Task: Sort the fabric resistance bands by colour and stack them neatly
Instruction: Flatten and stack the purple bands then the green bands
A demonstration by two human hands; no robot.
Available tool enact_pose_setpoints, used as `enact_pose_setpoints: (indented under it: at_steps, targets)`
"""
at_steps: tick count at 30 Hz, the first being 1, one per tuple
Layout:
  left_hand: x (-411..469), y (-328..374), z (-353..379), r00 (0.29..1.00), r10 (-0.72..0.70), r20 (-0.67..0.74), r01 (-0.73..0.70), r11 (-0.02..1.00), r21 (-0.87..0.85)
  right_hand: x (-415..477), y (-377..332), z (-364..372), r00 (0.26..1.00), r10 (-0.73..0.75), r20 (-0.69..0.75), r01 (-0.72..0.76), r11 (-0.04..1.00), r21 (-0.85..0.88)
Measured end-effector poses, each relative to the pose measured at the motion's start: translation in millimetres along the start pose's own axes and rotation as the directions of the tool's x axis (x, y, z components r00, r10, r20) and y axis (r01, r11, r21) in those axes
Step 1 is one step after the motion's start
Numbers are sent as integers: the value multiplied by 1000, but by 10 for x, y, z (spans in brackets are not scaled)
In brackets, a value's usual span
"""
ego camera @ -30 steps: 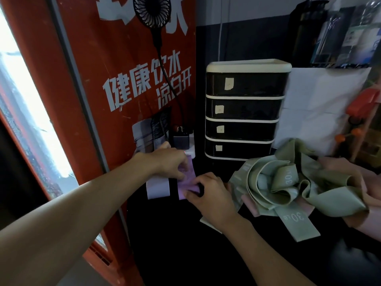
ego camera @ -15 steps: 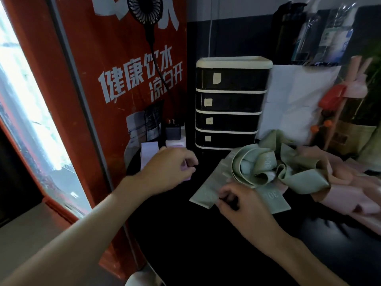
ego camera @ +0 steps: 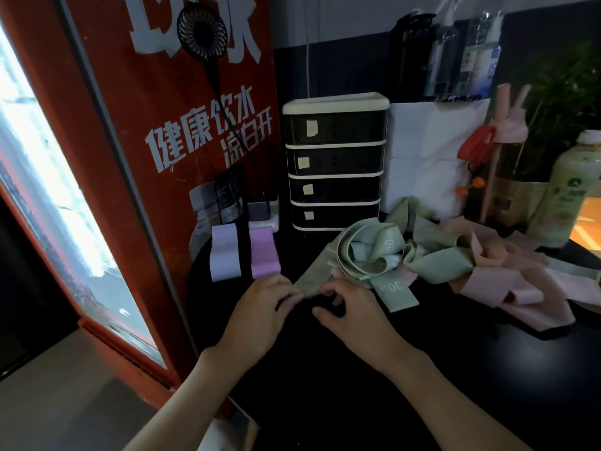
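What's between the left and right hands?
The loose end of the green band fills the gap between left hand and right hand, fingertips on it. Head view.

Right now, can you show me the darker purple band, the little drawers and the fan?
darker purple band (ego camera: 264, 255): head view, middle of its folded face.
little drawers (ego camera: 335, 159): head view, front of the second drawer.
fan (ego camera: 201, 31): head view, centre of its round grille.

On the red panel beside me I read the white characters 健康饮水 and under them 凉白开; the bigger white characters above are cut off. The number 30 stands on a flat green band and again on a curled green loop. The bottle label is too blurred to read.
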State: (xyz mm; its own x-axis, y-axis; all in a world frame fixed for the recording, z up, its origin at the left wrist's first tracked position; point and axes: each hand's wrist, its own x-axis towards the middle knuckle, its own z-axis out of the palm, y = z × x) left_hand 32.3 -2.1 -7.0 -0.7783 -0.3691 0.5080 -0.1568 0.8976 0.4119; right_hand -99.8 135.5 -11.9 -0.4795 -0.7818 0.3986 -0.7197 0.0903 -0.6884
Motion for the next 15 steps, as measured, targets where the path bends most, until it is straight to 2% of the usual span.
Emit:
enact_pose_setpoints:
  at_steps: [3, 12, 15]
  targets:
    - [32, 84, -76, 993, 69, -98, -66, 997, 34, -16, -27, -18, 999, -27, -31, 28, 999, 41]
    - [252, 370, -413, 971, 226, -80, -226, 974, 7, 250, -214, -87, 982, -59, -180, 96, 973, 208]
    - [291, 462, -537, 972, 201, -120, -207, 978, -38, 370, -328, -194, 966, -42, -256, 99, 972, 215]
